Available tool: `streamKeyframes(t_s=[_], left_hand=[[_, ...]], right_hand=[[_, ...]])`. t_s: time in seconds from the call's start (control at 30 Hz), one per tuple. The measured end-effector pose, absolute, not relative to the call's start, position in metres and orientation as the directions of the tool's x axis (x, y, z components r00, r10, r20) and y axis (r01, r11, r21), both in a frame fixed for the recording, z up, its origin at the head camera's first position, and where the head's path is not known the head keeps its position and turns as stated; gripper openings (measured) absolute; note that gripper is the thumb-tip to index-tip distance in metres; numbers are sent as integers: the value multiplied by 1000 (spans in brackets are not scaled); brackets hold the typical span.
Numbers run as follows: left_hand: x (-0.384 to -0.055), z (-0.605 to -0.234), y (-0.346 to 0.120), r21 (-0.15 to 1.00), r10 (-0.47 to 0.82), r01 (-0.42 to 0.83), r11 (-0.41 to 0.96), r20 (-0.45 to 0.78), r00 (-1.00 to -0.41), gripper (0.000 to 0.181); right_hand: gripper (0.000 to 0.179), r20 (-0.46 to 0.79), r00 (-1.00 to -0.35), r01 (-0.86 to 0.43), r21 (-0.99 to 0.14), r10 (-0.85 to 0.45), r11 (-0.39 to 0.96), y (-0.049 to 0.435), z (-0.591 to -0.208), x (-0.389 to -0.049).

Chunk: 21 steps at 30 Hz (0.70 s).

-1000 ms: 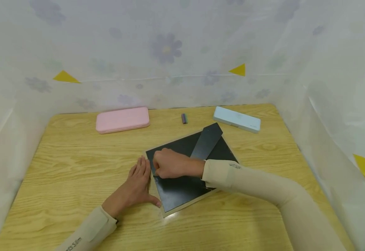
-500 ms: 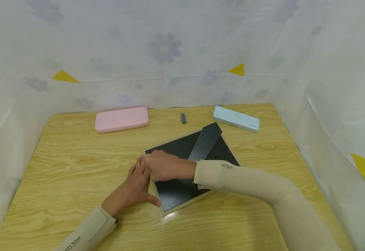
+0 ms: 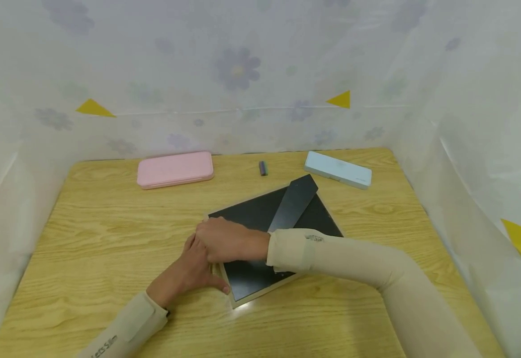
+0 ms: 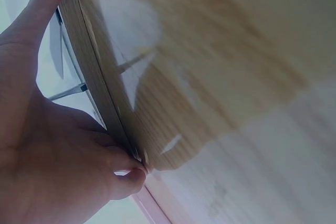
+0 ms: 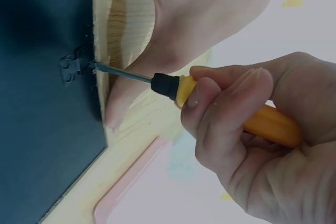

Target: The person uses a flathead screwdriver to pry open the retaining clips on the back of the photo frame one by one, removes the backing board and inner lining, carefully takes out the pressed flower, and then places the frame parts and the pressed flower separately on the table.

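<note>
A picture frame (image 3: 247,283) lies back side up, its backing black and its thin border wood-coloured. My left hand (image 3: 193,271) rests against the frame's left edge, fingers extended and thumb spread along it. In my right hand (image 3: 226,241) I grip a screwdriver (image 5: 167,86) by its yellow-orange handle. Its shaft points at a small dark metal clasp (image 5: 71,68) at the backing's edge, and the tip appears to touch there. The head view hides the screwdriver under the right hand. Across the backing runs a black stand leg (image 3: 294,201).
Behind the frame on the wooden table (image 3: 108,233) lie a pink case (image 3: 175,170), a small dark purple-and-green piece (image 3: 263,168) and a light blue case (image 3: 338,169). Flower-patterned sheeting (image 3: 238,109) with yellow triangles surrounds the table's back and sides.
My right hand has moved left across the backing to the frame's left edge, now overlapping the left fingers in the head view. The left hand and frame have stayed put.
</note>
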<state>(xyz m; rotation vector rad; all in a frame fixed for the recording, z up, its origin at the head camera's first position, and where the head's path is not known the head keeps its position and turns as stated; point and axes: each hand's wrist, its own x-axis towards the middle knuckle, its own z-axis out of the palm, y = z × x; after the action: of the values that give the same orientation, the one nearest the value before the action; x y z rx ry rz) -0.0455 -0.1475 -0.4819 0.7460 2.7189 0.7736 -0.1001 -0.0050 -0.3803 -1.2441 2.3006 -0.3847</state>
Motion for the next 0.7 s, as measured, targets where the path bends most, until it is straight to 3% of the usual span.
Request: streamKeyframes(t_s=[0.13,0.37,0.53,0.7], left_hand=[[-47,-482,-147,534,551,470,703,10,-835,120],[-48,-481,-146,531,553,465,708,-8,-833,103],[-46,-481,-148,540,541,434,721,-49,-839,119],[-45,-476,-151,339,489,437,833,-83,-868,138]], right_hand=[[26,-274,-445,-721,-455,-853,522,-11,-380,-97],[13,-248,-451,-729,-453,-857,514,-17,-379,-91],[22,-310,-479,-680,-461,-821,571,-7,-379,-97],[12,-386,-562,-528,-513,-731,677,26,-380,-108]])
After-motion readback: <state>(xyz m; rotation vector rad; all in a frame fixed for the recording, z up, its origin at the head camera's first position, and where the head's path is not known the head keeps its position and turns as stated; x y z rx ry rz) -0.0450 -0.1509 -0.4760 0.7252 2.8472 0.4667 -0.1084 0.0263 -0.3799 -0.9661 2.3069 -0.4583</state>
